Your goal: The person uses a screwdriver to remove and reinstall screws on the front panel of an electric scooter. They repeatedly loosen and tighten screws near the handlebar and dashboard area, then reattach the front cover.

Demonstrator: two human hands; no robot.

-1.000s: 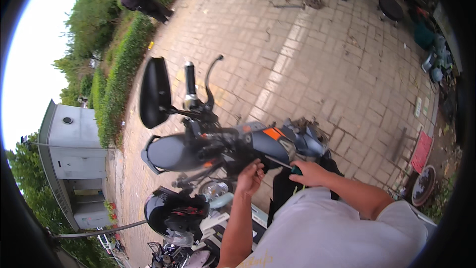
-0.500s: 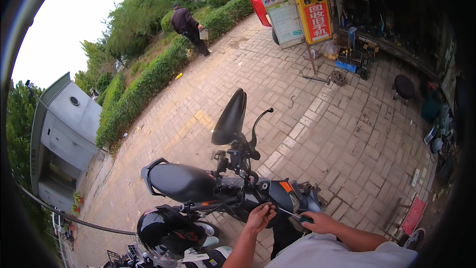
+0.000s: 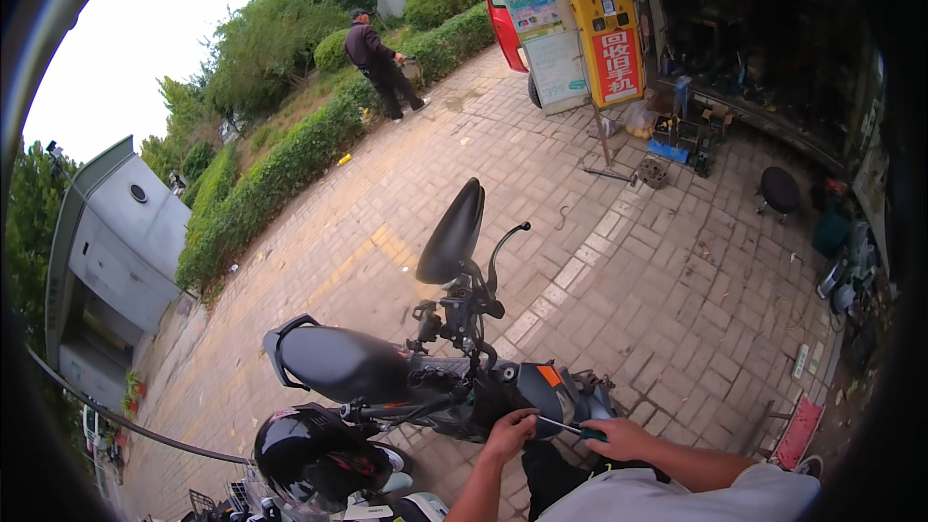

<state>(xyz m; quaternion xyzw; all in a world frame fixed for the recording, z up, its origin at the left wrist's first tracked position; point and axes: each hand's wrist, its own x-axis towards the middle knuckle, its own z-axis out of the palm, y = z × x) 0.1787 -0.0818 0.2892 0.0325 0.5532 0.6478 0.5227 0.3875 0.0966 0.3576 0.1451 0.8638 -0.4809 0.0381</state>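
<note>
My right hand (image 3: 623, 440) is closed round the dark green handle of a screwdriver (image 3: 557, 422), its metal shaft pointing left. At the shaft's tip, my left hand (image 3: 507, 435) pinches with thumb and finger; whatever small thing may be between them is too small to make out. Both hands are over the near side of a dark motorcycle's front end, by a grey body panel (image 3: 537, 386) with an orange reflector (image 3: 549, 376). Beyond them rise the handlebar with a black mirror (image 3: 450, 234) and a curved lever (image 3: 497, 256). The black seat (image 3: 343, 362) extends left.
A glossy black helmet (image 3: 314, 454) rests at lower left, above other parked vehicles. Brick paving (image 3: 667, 280) surrounds the motorcycle. A round stool (image 3: 779, 190), a blue tray (image 3: 669, 151) and a yellow sign board (image 3: 601, 29) stand right. A person (image 3: 377, 63) is beside the hedge (image 3: 280, 188).
My left hand's fingers have come to the screwdriver's tip. My right hand still holds the handle. The view has shifted slightly, and the person by the hedge has turned and taken a step.
</note>
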